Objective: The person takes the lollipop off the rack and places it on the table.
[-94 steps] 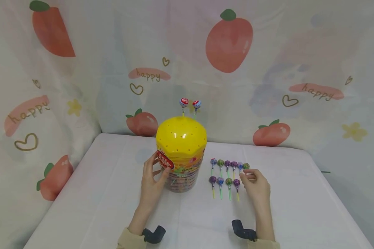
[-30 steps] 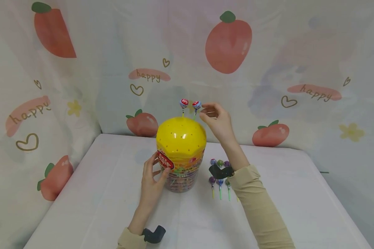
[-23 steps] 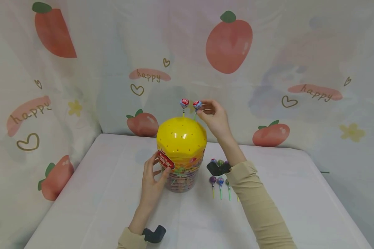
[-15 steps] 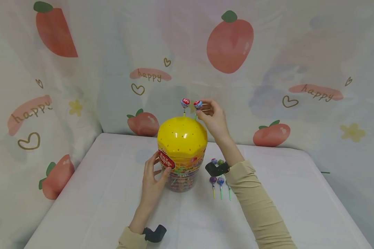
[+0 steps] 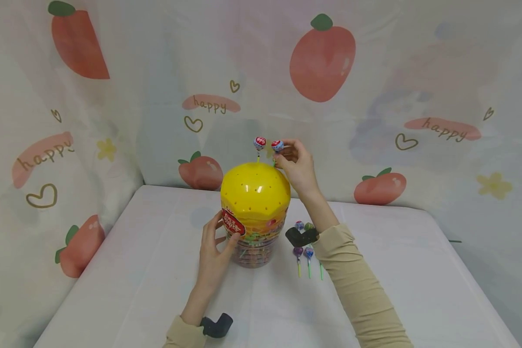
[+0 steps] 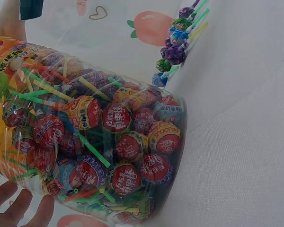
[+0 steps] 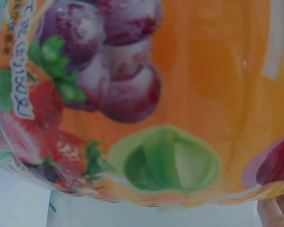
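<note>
A clear jar (image 5: 254, 244) packed with lollipops stands mid-table under a yellow domed lid (image 5: 254, 191) dotted with holes. Two red-and-blue lollipops (image 5: 259, 142) stand upright in the lid's top. My right hand (image 5: 297, 166) is raised beside the right-hand lollipop (image 5: 277, 145), with finger and thumb pinched at its head and stick. My left hand (image 5: 215, 253) rests flat against the jar's left side, fingers straight. The left wrist view shows the jar (image 6: 94, 142) close up, with my left hand's fingertips (image 6: 19, 208) at its base. The right wrist view is filled by the jar's fruit label (image 7: 156, 94).
Several loose lollipops (image 5: 303, 252) lie in rows on the white table (image 5: 135, 270) just right of the jar, partly hidden by my right forearm; they also show as loose lollipops (image 6: 177, 42) in the left wrist view. A fruit-print cloth (image 5: 322, 63) hangs behind and at the left.
My right hand left the loose lollipops on the table, rose to the lid's top and closed in on the right-hand upright lollipop. The left hand stayed on the jar.
</note>
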`<state>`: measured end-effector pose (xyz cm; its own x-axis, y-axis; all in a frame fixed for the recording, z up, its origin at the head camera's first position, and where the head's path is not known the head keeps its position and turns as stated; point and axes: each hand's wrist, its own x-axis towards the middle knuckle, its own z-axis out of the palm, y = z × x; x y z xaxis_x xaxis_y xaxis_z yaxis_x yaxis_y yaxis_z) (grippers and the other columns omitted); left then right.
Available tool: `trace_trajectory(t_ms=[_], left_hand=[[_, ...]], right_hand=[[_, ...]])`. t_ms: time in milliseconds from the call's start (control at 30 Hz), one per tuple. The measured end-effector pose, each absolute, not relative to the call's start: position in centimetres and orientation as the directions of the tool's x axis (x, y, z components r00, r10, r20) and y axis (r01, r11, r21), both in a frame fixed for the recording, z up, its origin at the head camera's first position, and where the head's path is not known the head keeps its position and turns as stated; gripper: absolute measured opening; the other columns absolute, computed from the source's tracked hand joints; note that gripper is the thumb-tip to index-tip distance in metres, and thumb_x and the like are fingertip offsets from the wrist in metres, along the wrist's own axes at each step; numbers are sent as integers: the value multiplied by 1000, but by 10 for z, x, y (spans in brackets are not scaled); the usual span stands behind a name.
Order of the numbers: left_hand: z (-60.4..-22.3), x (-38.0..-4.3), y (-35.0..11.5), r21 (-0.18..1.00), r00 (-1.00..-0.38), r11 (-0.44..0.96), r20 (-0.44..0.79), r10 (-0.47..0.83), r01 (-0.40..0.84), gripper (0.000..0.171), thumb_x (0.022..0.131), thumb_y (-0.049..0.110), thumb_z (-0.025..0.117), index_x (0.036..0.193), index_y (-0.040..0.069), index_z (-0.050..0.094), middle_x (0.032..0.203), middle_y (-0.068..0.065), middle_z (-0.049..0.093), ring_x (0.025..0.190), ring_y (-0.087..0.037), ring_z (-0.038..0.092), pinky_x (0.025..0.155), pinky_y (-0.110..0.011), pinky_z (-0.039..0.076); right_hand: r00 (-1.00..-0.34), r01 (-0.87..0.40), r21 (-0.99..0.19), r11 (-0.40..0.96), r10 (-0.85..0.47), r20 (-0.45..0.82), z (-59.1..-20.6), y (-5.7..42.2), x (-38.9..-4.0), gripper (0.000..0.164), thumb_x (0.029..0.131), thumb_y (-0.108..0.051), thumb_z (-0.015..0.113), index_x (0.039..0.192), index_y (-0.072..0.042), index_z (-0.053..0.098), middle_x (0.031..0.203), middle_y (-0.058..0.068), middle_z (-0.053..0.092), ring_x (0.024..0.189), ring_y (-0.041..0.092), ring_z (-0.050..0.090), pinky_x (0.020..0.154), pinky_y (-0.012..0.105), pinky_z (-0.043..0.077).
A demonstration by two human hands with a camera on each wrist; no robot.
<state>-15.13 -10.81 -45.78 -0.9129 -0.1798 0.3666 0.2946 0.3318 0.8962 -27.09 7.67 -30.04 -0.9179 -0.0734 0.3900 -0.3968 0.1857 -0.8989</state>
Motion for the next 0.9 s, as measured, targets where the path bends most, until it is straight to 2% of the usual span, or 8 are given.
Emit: trace_trajectory(t_ms=[300, 600, 800, 900], left_hand=[[-459, -152, -108, 890, -906, 337, 382, -185, 306, 67, 90, 32, 66, 148, 25, 33, 145, 0, 41, 130, -24, 43, 96, -46, 50], [-459, -152, -109, 888, -904, 340, 387, -184, 311, 67, 90, 31, 67, 148, 26, 33, 145, -1, 41, 131, -28, 43, 96, -47, 50], [-457, -152, -108, 888, -904, 333, 390, -178, 318, 68, 90, 31, 67, 148, 25, 32, 145, -2, 41, 130, -28, 43, 96, -47, 49], [-457, -153, -108, 886, -902, 332, 395, -177, 322, 68, 90, 30, 67, 148, 25, 32, 145, -2, 41, 130, -29, 43, 96, -47, 49]], right_hand=[[-912, -411, -891, 194, -77, 404, -300, 76, -271, 30, 92, -3, 60, 121, 1, 54, 100, 10, 59, 81, 9, 58, 75, 22, 58], [-898, -439, -873, 210, -78, 433, -302, 75, -272, 29, 92, -3, 60, 120, 2, 55, 104, 17, 59, 84, 13, 58, 76, 26, 59], [-885, -465, -864, 195, -62, 462, -303, 75, -272, 28, 91, 0, 60, 119, 2, 56, 105, 20, 60, 81, 11, 58, 77, 34, 59], [-876, -480, -856, 195, -60, 478, -303, 74, -273, 27, 91, 1, 60, 118, 3, 56, 105, 21, 60, 79, 10, 58, 77, 34, 60]])
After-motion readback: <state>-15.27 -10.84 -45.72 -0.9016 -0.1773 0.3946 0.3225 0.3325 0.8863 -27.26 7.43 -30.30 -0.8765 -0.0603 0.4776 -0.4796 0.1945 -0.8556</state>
